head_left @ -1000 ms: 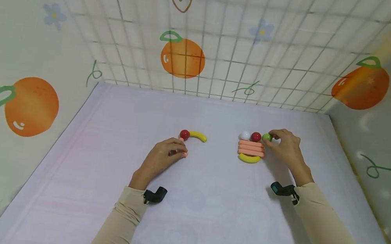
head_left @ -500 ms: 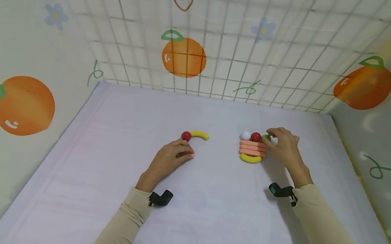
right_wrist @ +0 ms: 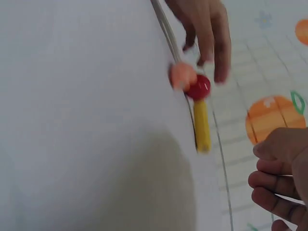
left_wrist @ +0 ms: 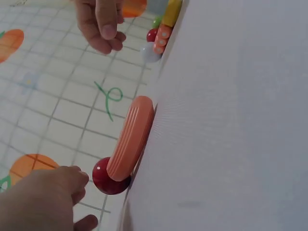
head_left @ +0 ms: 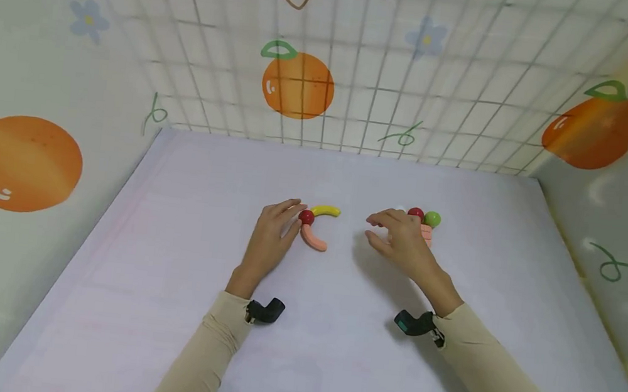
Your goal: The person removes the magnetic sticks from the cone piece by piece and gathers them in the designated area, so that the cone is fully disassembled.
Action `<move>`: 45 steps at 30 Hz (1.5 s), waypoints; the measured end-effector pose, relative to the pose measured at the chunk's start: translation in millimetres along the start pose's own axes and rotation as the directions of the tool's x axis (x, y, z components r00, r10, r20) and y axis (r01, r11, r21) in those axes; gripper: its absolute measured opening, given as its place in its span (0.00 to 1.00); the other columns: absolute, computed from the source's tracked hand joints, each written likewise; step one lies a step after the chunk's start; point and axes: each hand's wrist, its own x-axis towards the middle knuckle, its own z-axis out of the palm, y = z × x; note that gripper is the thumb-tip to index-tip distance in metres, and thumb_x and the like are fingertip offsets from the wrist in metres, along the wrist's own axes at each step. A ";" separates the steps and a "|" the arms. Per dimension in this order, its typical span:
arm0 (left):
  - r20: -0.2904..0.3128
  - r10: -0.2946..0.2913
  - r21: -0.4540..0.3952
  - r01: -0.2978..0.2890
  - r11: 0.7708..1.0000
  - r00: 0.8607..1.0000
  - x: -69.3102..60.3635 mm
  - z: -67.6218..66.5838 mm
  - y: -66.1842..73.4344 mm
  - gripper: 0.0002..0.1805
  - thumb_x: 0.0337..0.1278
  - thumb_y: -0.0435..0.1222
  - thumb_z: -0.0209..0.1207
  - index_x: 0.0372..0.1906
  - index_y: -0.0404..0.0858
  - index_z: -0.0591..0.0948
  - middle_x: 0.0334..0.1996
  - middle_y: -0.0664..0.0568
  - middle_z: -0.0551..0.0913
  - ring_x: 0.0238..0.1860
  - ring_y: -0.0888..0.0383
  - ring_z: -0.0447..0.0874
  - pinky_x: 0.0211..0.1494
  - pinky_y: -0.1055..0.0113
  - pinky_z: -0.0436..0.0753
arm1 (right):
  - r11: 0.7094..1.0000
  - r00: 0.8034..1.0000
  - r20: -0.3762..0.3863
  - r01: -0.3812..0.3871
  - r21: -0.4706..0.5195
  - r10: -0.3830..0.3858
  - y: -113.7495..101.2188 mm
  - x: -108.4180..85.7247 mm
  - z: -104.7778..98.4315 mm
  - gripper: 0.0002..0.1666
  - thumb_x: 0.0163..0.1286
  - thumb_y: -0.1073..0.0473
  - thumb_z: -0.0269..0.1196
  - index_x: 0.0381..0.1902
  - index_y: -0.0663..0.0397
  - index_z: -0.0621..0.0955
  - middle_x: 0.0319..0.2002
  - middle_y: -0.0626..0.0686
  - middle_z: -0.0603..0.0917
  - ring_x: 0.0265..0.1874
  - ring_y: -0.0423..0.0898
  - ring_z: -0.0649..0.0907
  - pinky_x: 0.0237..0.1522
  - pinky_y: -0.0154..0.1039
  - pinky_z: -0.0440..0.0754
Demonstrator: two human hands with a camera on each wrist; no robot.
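Note:
My left hand (head_left: 273,228) is beside a red ball (head_left: 306,217), its thumb and fingers spread around the ball's near side. In the left wrist view a small gap shows between the fingertips and the ball. A curved, ribbed pink piece (head_left: 313,239) and a curved yellow piece (head_left: 326,211) lie against the ball, fanning out rightward. My right hand (head_left: 403,239) hovers between the two groups with fingers parted, holding nothing. It partly hides pink sticks (head_left: 426,235), a second red ball (head_left: 416,213) and a white ball (left_wrist: 150,53). A green ball (head_left: 432,219) sits at that row's right end.
A pale cloth covers the table (head_left: 322,348). Behind it rises a white gridded back wall (head_left: 352,99) printed with oranges; side walls stand left and right. Another yellow piece (left_wrist: 172,12) lies by the pink sticks in the left wrist view.
My left hand has let go of the curved pink piece and moved up to the red ball. My right hand has released the green ball and moved left.

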 end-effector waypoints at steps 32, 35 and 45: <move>0.048 -0.025 0.056 0.022 0.998 0.999 -0.4 -0.4 -0.4 0.18 0.62 0.43 0.67 0.56 0.47 0.83 0.56 0.56 0.83 0.54 0.53 0.77 0.57 0.53 0.72 | 0.982 0.975 0.221 0.053 -0.183 -0.012 -53.8 28.4 69.2 0.11 0.61 0.52 0.73 0.37 0.52 0.87 0.33 0.47 0.82 0.34 0.46 0.79 0.47 0.48 0.67; 0.042 0.017 0.077 -0.020 0.997 0.999 -0.2 0.9 0.4 0.18 0.61 0.44 0.68 0.55 0.47 0.83 0.55 0.56 0.84 0.53 0.53 0.78 0.55 0.52 0.73 | 0.979 0.976 0.219 0.048 -0.198 -0.004 -53.2 28.3 68.3 0.12 0.59 0.52 0.73 0.34 0.53 0.87 0.31 0.47 0.81 0.34 0.47 0.78 0.48 0.49 0.67; 0.030 0.058 0.152 -0.062 0.986 0.998 -1.9 2.3 1.2 0.17 0.61 0.46 0.67 0.54 0.49 0.84 0.53 0.57 0.85 0.50 0.53 0.78 0.51 0.55 0.73 | 0.979 0.973 0.228 0.070 -0.191 -0.025 -51.3 24.5 65.3 0.09 0.57 0.52 0.72 0.31 0.50 0.86 0.29 0.45 0.80 0.32 0.44 0.77 0.50 0.51 0.67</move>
